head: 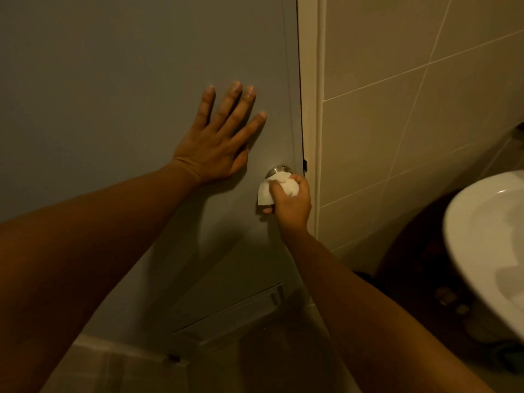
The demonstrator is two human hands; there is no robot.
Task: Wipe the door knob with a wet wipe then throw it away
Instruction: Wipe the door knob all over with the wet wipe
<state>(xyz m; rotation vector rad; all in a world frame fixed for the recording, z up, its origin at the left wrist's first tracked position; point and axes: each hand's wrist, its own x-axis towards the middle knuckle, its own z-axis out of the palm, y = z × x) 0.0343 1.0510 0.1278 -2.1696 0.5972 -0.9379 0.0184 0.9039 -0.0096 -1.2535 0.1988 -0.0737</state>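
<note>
A grey door (113, 80) fills the left and middle of the head view. Its round metal door knob (278, 169) sits near the door's right edge, mostly covered. My right hand (292, 204) is closed around the knob with a white wet wipe (269, 191) pressed between palm and metal; only the knob's top rim shows. My left hand (219, 137) lies flat on the door, fingers spread, just up and left of the knob, holding nothing.
A pale door frame (310, 109) and beige tiled wall (411, 109) run along the right. A white sink (487, 251) juts in at the lower right, with dark space beneath it. A vent grille (235, 313) sits low in the door.
</note>
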